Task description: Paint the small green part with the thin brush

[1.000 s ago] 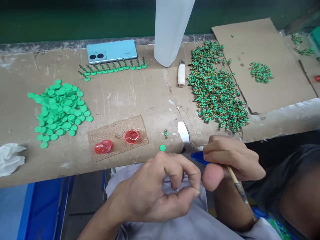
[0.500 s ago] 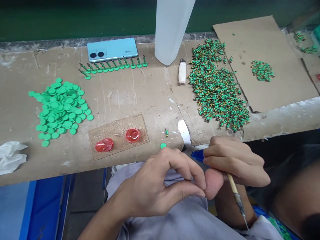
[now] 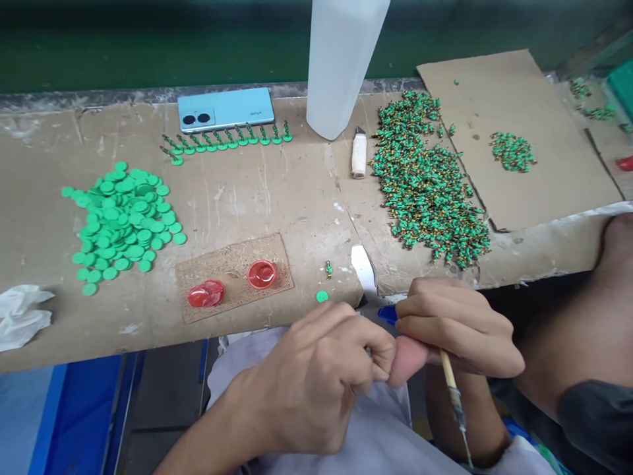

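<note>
At the far left of my bench, by its front edge, lies a crumpled white tissue [image 3: 22, 316]. Next comes a heap of flat green discs [image 3: 121, 221], and behind it, near the back edge, a pale blue vivo phone [image 3: 225, 109] sits with a row of small green figures on round bases [image 3: 225, 138] lined up just in front of it. Near the front edge a cork mat [image 3: 232, 277] carries two red plastic cups [image 3: 206, 293], one tipped on its side and one upright.

My left hand [image 3: 316, 382] is just off the front edge, its fingers curled in tight toward the thumb. If they pinch anything, it is hidden, so I can't tell. Just above it a lone green disc [image 3: 322, 297] lies at the edge, near a single painted figure [image 3: 328, 268].

Farther back stand a tall translucent plastic bottle [image 3: 341, 66] and a white wrapped cylinder [image 3: 359, 156]. A blue object [image 3: 388, 315] pokes out beside my right hand [image 3: 457, 330], which is closed firmly around a thin wooden paintbrush [image 3: 451, 389] angled down below the bench, its thumb touching my left hand. Beyond lies a broad mound of green-and-gold figures [image 3: 425, 185], spilling up to a cardboard sheet [image 3: 558, 178] that holds a smaller cluster of figures [image 3: 513, 152].
</note>
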